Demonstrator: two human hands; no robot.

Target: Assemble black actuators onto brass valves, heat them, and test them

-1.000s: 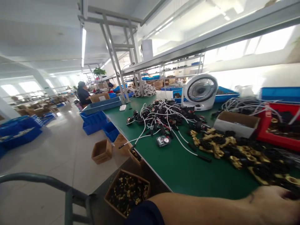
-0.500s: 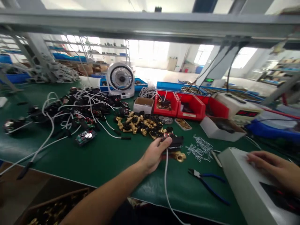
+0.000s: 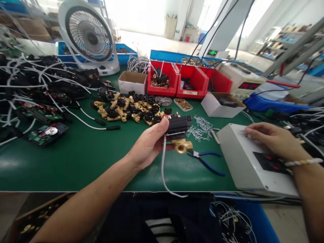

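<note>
My left hand (image 3: pixel 149 141) is closed round a black motorised valve (image 3: pixel 178 125) with a brass body (image 3: pixel 181 147) beneath it. A white cable (image 3: pixel 163 168) hangs from the unit down over the table edge. On top of a grey control box (image 3: pixel 235 155), the fingers of my right hand (image 3: pixel 270 136) are pinched together. What they hold, if anything, is too small to make out. Blue-handled cutting pliers (image 3: pixel 209 162) lie between the valve and the box. Behind the valve sits a loose pile of small wire clips (image 3: pixel 199 128).
Brass fittings (image 3: pixel 121 109) with black caps are heaped behind my left hand. Wired black units (image 3: pixel 50 131) crowd the left side. A white fan (image 3: pixel 92 40), red bins (image 3: pixel 162 87) and a white carton (image 3: pixel 220 106) stand at the back. Under the bench is a blue crate (image 3: pixel 258 216).
The view has tilted down and come closer. My left hand still holds the valve, which now shows more of its brass body. My right hand stays at the box top.
</note>
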